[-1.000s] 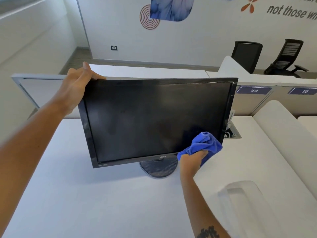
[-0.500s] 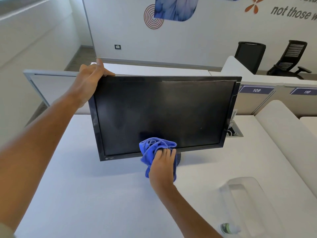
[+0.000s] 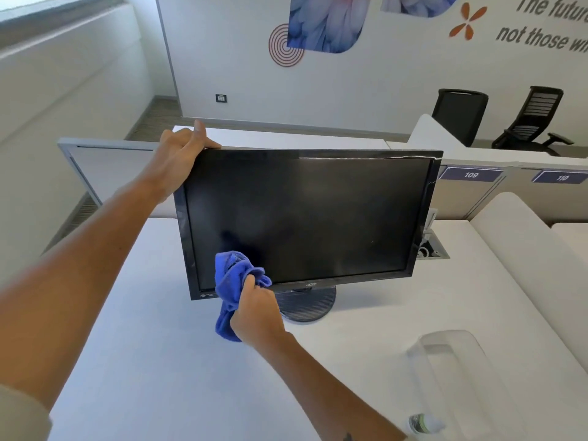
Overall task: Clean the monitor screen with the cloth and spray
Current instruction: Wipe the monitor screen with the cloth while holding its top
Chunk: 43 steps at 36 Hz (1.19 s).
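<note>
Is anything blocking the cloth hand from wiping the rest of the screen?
Nothing visible does. The right hand presses the blue cloth on the monitor screen at its lower left corner, and the glass above and to the right is bare. The left hand only grips the top left corner of the frame.

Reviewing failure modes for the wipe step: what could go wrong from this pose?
1. The monitor stands tilted on one small round base; only the left hand at its top left corner steadies it, so a hard push could tip or twist it.
2. The right hand holds the blue cloth bunched at the lower left corner, so contact is small and the wipe may streak.
3. The spray bottle lies near the right forearm and could be knocked.
</note>
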Motion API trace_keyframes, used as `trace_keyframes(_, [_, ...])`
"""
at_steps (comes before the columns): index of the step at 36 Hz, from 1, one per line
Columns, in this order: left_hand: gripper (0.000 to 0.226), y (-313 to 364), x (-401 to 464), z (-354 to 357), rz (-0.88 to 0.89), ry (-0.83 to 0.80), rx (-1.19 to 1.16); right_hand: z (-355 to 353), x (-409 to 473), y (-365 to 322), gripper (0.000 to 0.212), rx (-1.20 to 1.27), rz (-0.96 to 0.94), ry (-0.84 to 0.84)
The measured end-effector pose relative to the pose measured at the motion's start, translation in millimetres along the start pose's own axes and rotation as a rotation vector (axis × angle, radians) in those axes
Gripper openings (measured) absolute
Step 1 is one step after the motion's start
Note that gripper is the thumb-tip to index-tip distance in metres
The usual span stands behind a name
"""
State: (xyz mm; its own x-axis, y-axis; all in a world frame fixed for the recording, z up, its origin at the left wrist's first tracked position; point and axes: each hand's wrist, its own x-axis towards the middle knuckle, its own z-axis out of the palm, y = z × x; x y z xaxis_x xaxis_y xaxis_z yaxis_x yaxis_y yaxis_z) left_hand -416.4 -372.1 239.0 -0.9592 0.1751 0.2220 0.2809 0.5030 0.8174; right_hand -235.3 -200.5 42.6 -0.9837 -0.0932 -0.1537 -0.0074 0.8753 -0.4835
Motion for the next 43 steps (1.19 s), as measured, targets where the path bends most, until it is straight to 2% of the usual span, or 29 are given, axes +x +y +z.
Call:
trace_keyframes(1, [0.080,0.6,-0.7,0.5,-0.002,0.001,0.008,-3.6,-1.2,2.9,0.040,0.096,0.043,-0.045])
trace_keyframes(3, [0.080,2.3,-2.2,1.5,-0.008,0.010,0.027,-12.5,-7.9,4.4,0.015,0.471,0.186,-0.118])
trace_keyframes(4, [0.079,3.6,-3.5,2.3,-0.009,0.022,0.042,-16.2,-10.5,6.3,0.010,0.677,0.251,-0.135])
trace_keyframes(8, [0.075,10.0,-11.9,8.3,0.030,0.072,0.185,-30.0,-24.0,21.0,0.029,1.259,0.259,-0.241])
trace_keyframes(12, [0.060,17.6,-26.9,22.3,0.029,0.180,0.344,-40.0,-42.2,43.8,0.023,1.598,0.351,-0.252])
trace_keyframes(14, [0.047,22.4,-37.7,31.4,0.019,0.253,0.358,-43.6,-51.8,54.2,0.015,1.715,0.363,-0.229])
trace_keyframes(16, [0.045,27.0,-51.9,41.5,0.039,0.314,0.330,-47.7,-59.5,64.8,0.014,1.794,0.320,-0.158])
trace_keyframes(19, [0.052,32.4,-80.1,59.6,0.057,0.364,0.261,-52.1,-71.0,81.7,0.037,1.862,0.292,-0.091])
trace_keyframes(22, [0.057,35.1,-117.0,83.9,0.065,0.383,0.182,-56.6,-82.6,94.4,0.075,1.840,0.284,-0.067])
trace_keyframes(24, [0.057,33.2,-146.0,105.1,0.077,0.356,0.114,-61.8,-92.0,98.2,0.083,1.803,0.298,-0.050])
trace_keyframes(29, [0.046,32.4,-219.7,163.1,-0.108,0.162,-0.192,-70.5,-110.6,113.2,0.054,1.692,0.335,-0.079])
trace_keyframes(35, [0.025,44.7,-275.0,210.6,-0.258,-0.007,-0.293,-76.5,-135.2,129.7,0.039,1.613,0.406,-0.099])
trace_keyframes(40, [0.032,58.7,-298.6,237.2,-0.305,-0.111,-0.277,-82.4,-155.6,146.6,0.048,1.637,0.391,-0.078])
trace_keyframes(43, [0.040,66.5,-303.6,248.4,-0.409,-0.167,-0.353,-88.8,-168.8,156.8,0.053,1.645,0.373,-0.063])
